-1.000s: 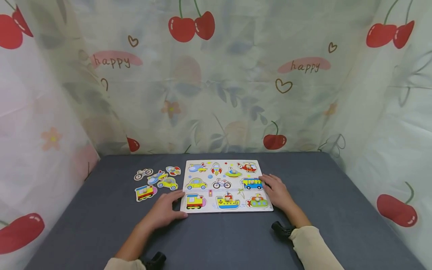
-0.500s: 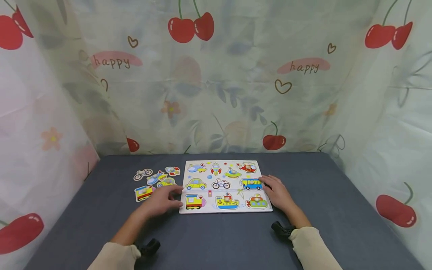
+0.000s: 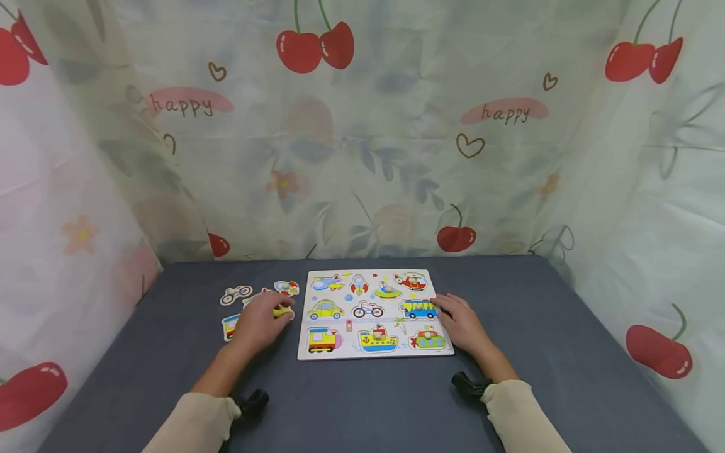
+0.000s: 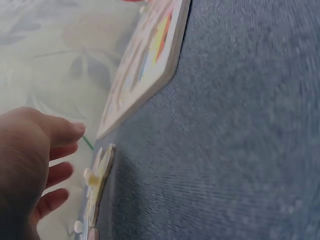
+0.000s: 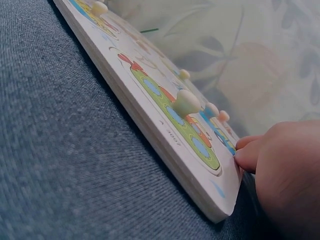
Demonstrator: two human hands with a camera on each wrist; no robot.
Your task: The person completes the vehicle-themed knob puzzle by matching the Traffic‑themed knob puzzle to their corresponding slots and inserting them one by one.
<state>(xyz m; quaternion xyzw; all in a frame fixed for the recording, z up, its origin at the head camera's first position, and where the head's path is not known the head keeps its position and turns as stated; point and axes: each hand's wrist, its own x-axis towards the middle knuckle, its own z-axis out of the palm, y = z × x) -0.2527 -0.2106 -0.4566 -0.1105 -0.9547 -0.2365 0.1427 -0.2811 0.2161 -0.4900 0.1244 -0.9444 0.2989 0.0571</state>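
My left hand [image 3: 257, 324] hovers over the loose knobbed puzzle pieces left of the board, thumb and fingers apart around the yellow car piece [image 3: 281, 311]. In the left wrist view a knobbed piece [image 4: 102, 172] lies just beyond the fingertips, and nothing shows between them. The hand covers parts of the train piece [image 3: 229, 328] and airplane piece. The white puzzle board [image 3: 350, 350] lies flat, with helicopter [image 3: 410, 282], bus [image 3: 418, 309], ship [image 3: 378, 340] and submarine [image 5: 165, 107] pieces set in it. My right hand [image 3: 464, 324] rests its fingertips on the board's right edge.
A bicycle piece [image 3: 236, 295] and a rocket piece [image 3: 287, 288] lie beyond the left hand. Dark grey cloth [image 3: 362, 402] covers the table. Cherry-print curtains [image 3: 362, 126] stand behind and at both sides.
My left hand has left the board's left edge and moved left over the loose pieces. The right hand has stayed at the board's right edge.
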